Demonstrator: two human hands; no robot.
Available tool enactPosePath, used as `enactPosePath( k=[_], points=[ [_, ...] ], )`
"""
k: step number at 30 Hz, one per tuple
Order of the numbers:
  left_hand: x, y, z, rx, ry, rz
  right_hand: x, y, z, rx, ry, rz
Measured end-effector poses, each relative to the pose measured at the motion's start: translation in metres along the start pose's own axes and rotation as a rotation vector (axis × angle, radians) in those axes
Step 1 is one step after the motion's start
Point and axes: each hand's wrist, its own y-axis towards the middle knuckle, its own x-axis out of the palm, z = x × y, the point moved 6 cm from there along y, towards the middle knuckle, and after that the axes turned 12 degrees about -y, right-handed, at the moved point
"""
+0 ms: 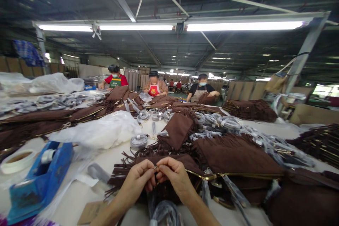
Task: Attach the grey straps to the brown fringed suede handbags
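Note:
My left hand (141, 178) and my right hand (173, 176) meet over a brown fringed bag (182, 162), the fingertips of each pinched closed. Between them is a small metal fitting (156, 168), mostly hidden by the fingers; its exact kind cannot be made out. The bag's gold zipper (194, 174) runs out to the right of my right hand. Below both hands lies a plastic-wrapped coiled strap (165, 210). Fringe spreads to the left of my left hand.
A blue tape dispenser (39, 180) and a tape roll (18, 160) stand at left, near white plastic bags (99, 130). More brown bags (235, 152) and wrapped grey straps (139, 141) crowd the table. Several people work across it; one wears a red apron (154, 90).

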Motion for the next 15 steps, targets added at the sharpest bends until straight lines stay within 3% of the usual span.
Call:
enactPosePath(
  k=[3, 8, 15],
  points=[
    [-0.003, -0.001, 0.0, 0.011, 0.114, 0.041, 0.001, 0.001, 0.001, -0.028, -0.027, -0.012],
    [-0.006, -0.004, 0.008, 0.147, 0.286, 0.049, 0.003, 0.0, 0.0, -0.027, -0.058, -0.015],
    [-0.002, -0.005, 0.013, 0.186, 0.381, 0.033, 0.005, -0.001, 0.002, -0.036, -0.117, -0.031]
  ],
)
